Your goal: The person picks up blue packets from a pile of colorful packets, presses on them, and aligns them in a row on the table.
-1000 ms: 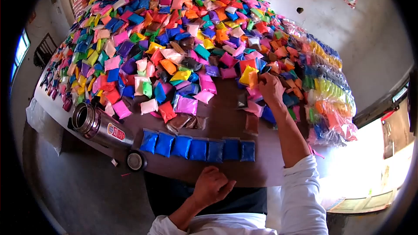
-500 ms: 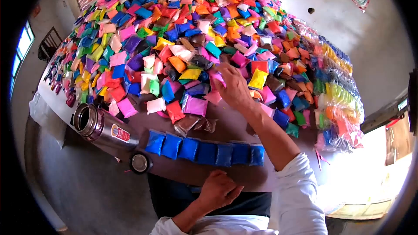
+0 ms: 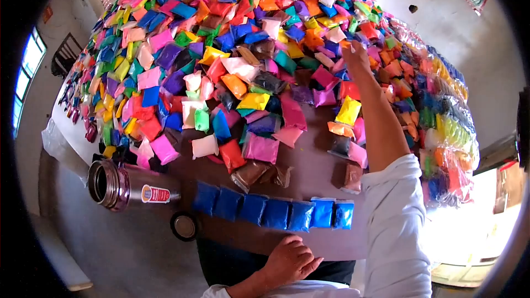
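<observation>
My right hand point(image 3: 356, 56) reaches far over the pile of small coloured packets point(image 3: 237, 69), its fingertips down among orange and pink ones. Those fingers are partly hidden, so I cannot make out a grip. Close to my body, my left hand point(image 3: 291, 260) rests at the table's near edge with its fingers curled in and nothing showing in them. Just beyond it, several blue packets point(image 3: 276, 213) lie side by side in a row on the brown tabletop point(image 3: 326, 243).
An open steel flask point(image 3: 132, 185) stands at the left table edge, with its dark round lid point(image 3: 184, 225) nearby. Clear bags of sorted packets point(image 3: 450, 127) are stacked along the right side. A brown packet point(image 3: 352, 178) lies near my right forearm.
My right hand has moved from the middle of the pile farther away and to the right. The view has shifted slightly. My left hand stays curled at the edge.
</observation>
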Motion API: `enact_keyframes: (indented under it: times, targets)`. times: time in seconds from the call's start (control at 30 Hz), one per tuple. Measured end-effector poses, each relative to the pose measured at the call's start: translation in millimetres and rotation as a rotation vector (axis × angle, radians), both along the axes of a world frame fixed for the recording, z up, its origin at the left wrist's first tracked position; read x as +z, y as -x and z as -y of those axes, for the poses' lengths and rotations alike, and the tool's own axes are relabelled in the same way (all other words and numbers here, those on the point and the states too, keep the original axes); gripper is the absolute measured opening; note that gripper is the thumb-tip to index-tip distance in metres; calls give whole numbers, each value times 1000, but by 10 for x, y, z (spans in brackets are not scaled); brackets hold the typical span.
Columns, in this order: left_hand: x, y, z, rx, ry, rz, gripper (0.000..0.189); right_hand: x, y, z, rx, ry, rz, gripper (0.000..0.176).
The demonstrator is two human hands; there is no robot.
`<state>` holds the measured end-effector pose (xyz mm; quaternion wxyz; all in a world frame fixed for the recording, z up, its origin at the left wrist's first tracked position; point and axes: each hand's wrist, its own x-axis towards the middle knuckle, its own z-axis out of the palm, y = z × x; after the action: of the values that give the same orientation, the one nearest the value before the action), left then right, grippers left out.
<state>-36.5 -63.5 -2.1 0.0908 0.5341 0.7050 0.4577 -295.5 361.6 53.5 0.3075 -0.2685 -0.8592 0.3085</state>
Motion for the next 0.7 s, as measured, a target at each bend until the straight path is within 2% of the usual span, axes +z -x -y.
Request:
enact_keyframes:
  times: [0.03, 0.17, 0.23, 0.27, 0.4, 0.47, 0.5, 0.57, 0.63, 0.7]
  targets:
    - [9, 3, 2, -1, 8, 3, 30, -12, 19, -43, 11, -15, 72, 49]
    - [32, -2, -27, -18, 9, 26, 27, -224, 247, -123, -26, -20, 18, 53]
    - [218, 28, -57, 69, -5, -15, 26, -244, 317, -114, -113, -109, 117, 56]
    - [163, 25, -56, 62, -2, -14, 26, -220, 335, -142, -100, -85, 205, 54]
    - [21, -6, -30, 22, 32, -2, 30, -254, 329, -243, -97, -12, 158, 49]
    - [58, -33, -24, 14, 24, 15, 30, -235, 208, -197, -4, 356, -149, 33]
    - [99, -51, -24, 62, 14, 13, 28, -192, 118, -164, -10, 344, -145, 33]
    - [148, -39, -25, 106, -9, 13, 28, -22, -111, -32, 171, 726, -302, 19]
    - [168, 39, 16, -37, 131, 19, 26, 175, -392, 166, 153, 759, -336, 17]
    - [63, -9, 7, -39, 88, 48, 28, 268, -721, 276, 362, 716, -299, 17]
